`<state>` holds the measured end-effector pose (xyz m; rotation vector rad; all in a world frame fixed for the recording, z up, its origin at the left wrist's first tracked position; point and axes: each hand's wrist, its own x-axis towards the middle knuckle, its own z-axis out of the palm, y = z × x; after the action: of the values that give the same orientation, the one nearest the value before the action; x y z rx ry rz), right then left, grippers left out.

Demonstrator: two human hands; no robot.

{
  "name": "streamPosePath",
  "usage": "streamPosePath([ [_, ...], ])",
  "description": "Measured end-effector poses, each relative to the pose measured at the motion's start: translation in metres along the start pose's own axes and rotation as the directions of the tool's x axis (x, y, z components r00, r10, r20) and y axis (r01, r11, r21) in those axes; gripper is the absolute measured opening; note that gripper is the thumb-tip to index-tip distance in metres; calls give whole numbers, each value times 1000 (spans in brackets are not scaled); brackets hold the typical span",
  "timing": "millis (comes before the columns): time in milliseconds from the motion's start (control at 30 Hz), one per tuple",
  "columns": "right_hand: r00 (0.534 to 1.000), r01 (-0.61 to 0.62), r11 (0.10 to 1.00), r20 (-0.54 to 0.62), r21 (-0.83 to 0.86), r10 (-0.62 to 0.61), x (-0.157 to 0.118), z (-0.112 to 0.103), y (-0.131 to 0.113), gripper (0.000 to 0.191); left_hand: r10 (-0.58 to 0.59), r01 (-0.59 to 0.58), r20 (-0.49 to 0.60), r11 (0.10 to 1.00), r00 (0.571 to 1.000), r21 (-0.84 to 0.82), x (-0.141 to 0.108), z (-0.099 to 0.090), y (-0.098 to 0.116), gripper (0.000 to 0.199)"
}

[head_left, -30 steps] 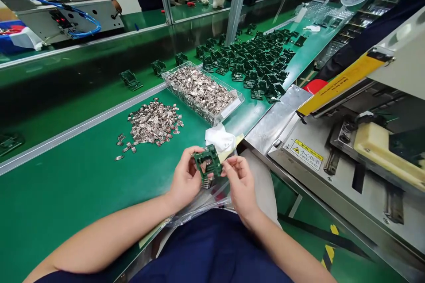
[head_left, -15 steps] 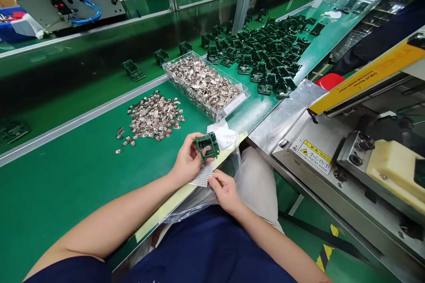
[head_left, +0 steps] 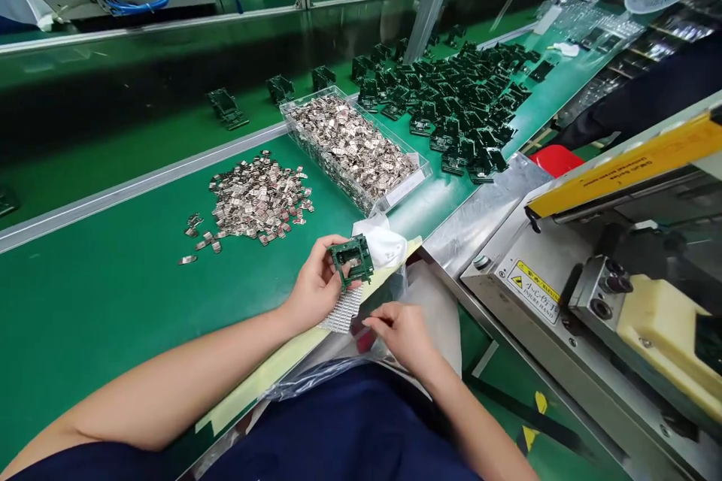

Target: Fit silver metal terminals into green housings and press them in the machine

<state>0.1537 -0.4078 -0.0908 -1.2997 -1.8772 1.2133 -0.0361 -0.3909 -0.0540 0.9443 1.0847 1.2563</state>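
My left hand (head_left: pixel 317 287) grips a dark green plastic frame (head_left: pixel 350 260) with a square opening, held over the table's near edge. Beneath it hangs a sheet of small silvery pieces (head_left: pixel 343 311), its upper part hidden by the fingers and the frame. My right hand (head_left: pixel 404 331) is to the right of the sheet, thumb and forefinger pinched together; whatever is between them is too small to make out. A white cloth (head_left: pixel 384 242) lies just right of the frame. Further left on the table is a loose pile of small metal pieces (head_left: pixel 256 199).
Beyond the hands stands a clear tray (head_left: pixel 407 186) full of metal pieces. Many dark green frames (head_left: pixel 451 90) are heaped behind it, some on the conveyor belt (head_left: pixel 152 120). A machine (head_left: pixel 508 270) with a yellow bar is at the right. Yellow tape (head_left: pixel 271 376) lines the table edge.
My right hand has moved right and slightly down, away from the sheet's edge. The left hand still holds the green frame, slightly lower in view. The camera view has shifted slightly.
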Motion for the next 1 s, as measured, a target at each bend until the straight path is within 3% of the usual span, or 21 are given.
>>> streamPosePath([
  [167,981,99,995,-172,24,-93,12,-23,-43,13,70,-70,36,998,997,4,-2,-2,-2,38],
  [267,949,195,979,-264,61,-173,25,-18,-61,11,112,-115,72,993,991,31,-3,-4,-5,36],
  [367,922,215,975,-340,53,-185,37,-3,-68,9,144,-151,79,984,986,95,-4,-7,-7,37],
  [500,911,189,982,-371,-19,-182,44,12,-69,10,175,-186,82,971,981,150,-5,-8,-5,37],
  [700,907,171,983,-381,-61,-181,47,17,-68,19,168,-177,67,967,984,184,-7,-8,-6,34],
  [867,923,94,989,-383,118,-42,50,18,-65,26,199,-209,83,966,976,149,-8,-10,-9,37],
  [1000,964,62,928,-261,368,39,45,6,-61,22,183,-198,116,970,976,140,-6,-11,-9,36],
])
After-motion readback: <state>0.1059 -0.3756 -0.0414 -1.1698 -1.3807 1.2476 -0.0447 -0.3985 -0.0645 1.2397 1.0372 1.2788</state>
